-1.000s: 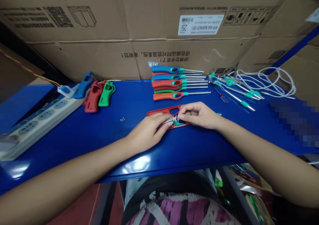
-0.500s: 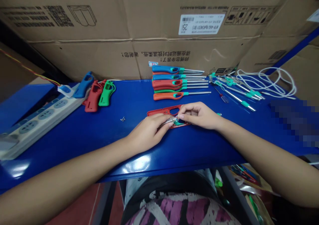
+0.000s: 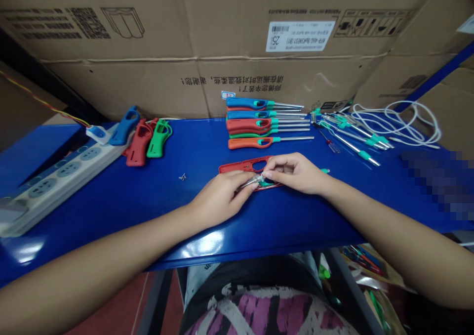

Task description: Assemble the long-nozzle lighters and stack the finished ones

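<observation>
Between thumb and fingers, my left hand [image 3: 225,196] grips a small clear tube-like part [image 3: 253,180] over the red lighter shells. My right hand [image 3: 294,173] is closed in a pinch at the tube's right end; what its fingertips hold is too small to make out. One red shell half [image 3: 237,167] lies on the blue table [image 3: 155,196] just behind my fingers. A second red shell, with a teal piece inside, is partly hidden under both hands. Small screws [image 3: 182,177] lie left of my left hand.
Assembled lighters [image 3: 252,143] are stacked behind my hands. Blue, red and green shells [image 3: 159,140] lie beside a power strip [image 3: 55,182]. Metal rods [image 3: 351,145], a screwdriver [image 3: 333,147] and a white cable [image 3: 425,107] are at the right. A cardboard box [image 3: 148,83] stands behind.
Both hands stay in nearly the same place, with only a tiny shift of the fingers at the clear part. Nothing else has visibly moved.
</observation>
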`<state>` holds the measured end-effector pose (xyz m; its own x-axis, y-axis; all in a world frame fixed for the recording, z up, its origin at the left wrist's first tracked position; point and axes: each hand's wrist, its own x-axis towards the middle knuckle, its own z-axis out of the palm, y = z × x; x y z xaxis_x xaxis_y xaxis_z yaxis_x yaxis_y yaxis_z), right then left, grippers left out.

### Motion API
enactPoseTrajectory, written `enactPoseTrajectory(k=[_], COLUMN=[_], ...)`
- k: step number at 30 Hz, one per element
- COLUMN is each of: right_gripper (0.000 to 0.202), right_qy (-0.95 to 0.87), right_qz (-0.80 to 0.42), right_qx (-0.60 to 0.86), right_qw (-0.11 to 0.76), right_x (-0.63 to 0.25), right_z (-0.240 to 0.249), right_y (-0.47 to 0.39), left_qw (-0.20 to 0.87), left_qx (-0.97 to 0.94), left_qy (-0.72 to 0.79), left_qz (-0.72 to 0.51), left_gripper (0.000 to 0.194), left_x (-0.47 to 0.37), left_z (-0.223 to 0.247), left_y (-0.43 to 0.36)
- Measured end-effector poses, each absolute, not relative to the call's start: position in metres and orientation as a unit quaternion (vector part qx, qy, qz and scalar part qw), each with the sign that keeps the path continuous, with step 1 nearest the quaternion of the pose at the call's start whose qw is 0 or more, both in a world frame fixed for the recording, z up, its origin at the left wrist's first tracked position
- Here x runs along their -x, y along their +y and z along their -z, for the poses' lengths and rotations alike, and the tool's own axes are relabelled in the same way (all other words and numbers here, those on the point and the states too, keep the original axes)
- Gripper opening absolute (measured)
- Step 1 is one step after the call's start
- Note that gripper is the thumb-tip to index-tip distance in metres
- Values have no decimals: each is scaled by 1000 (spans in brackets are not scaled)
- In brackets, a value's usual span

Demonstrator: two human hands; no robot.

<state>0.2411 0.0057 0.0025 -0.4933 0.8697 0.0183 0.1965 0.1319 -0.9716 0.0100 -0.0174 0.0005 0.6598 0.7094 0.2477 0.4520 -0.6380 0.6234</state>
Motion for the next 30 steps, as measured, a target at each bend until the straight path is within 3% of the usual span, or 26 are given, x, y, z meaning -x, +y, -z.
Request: enactPoseTrajectory(k=[20,30], right_gripper=[36,37], right_qy=[-702,-640], right_qz=[-493,-561], right_qx=[402,415], right_qw=[320,322], right_x=[-239,-241], right_z=[5,-4], right_y=[5,9], left_qw=[266,280], left_qx=[-868,-849], left_qy=[341,338], left_qz=[-246,-294], left_gripper=[28,22], left_x=[-12,-11], left_z=[3,2], left_y=[-19,-15])
